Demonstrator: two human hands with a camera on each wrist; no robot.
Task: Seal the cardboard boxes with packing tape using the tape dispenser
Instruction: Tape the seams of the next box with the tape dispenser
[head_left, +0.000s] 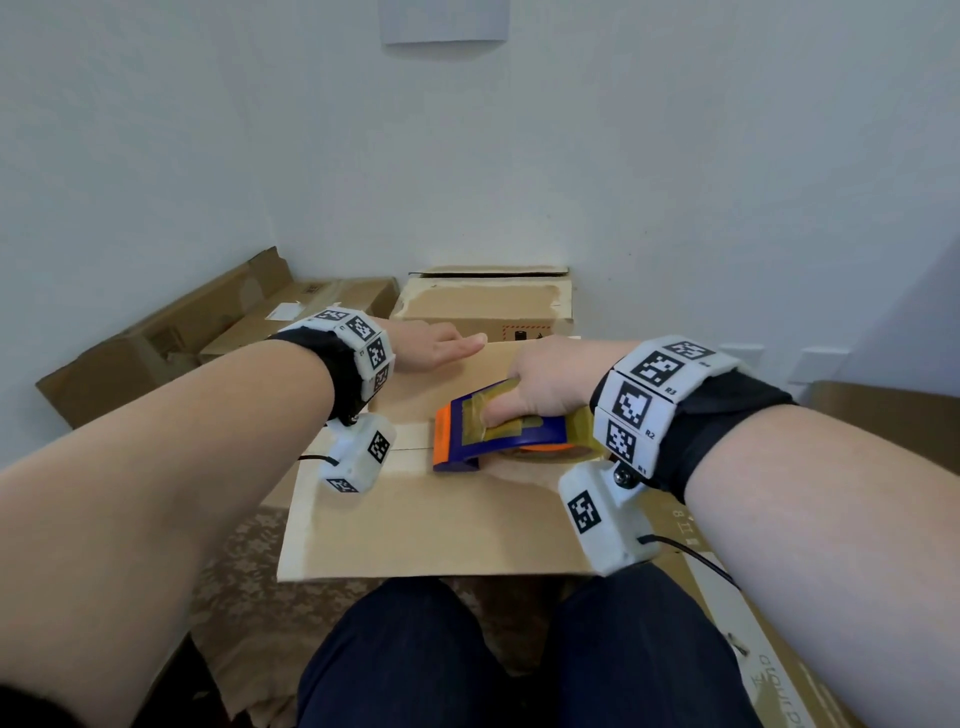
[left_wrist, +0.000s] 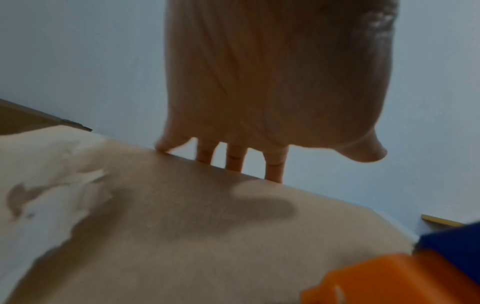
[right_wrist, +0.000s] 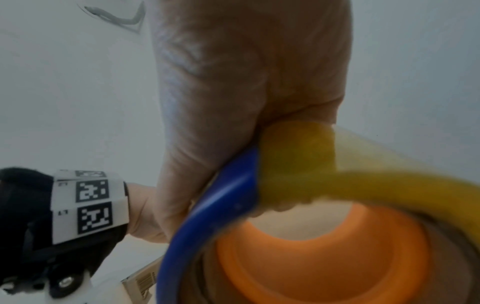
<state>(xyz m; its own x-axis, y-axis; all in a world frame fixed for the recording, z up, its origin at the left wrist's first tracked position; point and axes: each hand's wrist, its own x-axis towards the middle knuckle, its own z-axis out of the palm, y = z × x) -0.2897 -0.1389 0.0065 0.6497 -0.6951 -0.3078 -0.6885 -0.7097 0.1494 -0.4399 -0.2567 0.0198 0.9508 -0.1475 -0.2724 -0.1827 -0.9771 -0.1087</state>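
Far left there's a flattened cardboard box (head_left: 171, 332) lying against the wall, with another closed box (head_left: 488, 304) just behind the one being worked on. The left hand (head_left: 434, 348) lies flat on the far left part of the main cardboard box (head_left: 415, 519), fingers straight and reaching to its far edge, so that grip is spread out and just pressing down. Moving right, the tape dispenser (head_left: 498, 431) sits on top of the box over the center seam, blue body with an orange front edge pointing left. The right hand (head_left: 550, 379) has its grip wrapped around the dispenser, thumb laid along the top, fingers curled over the far side by the yellowish tape roll (right_wrist: 298, 164). Knees in dark trousers (head_left: 509, 654) show below the box's near edge.
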